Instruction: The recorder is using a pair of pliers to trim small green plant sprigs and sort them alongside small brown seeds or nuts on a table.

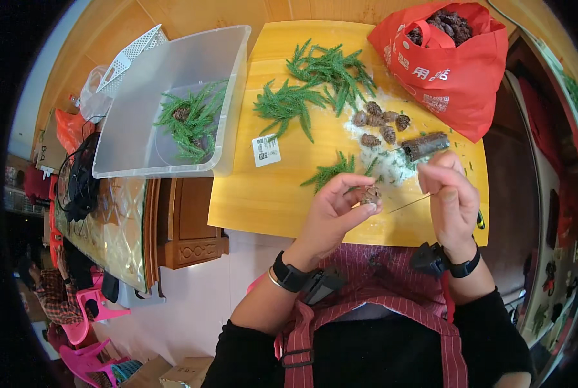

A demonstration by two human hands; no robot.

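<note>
My left hand holds a small brown pine cone between thumb and fingertips above the near edge of the yellow table. A thin wire runs from the cone to my right hand, which pinches it. Just beyond my hands lies a small green sprig. Several loose pine cones rest on white fluff in the middle of the table, beside a dark spool of wire.
Green fir branches lie at the table's far side. A clear plastic bin with more branches stands at the left. A red bag of pine cones sits at the far right. A white paper tag lies near the bin.
</note>
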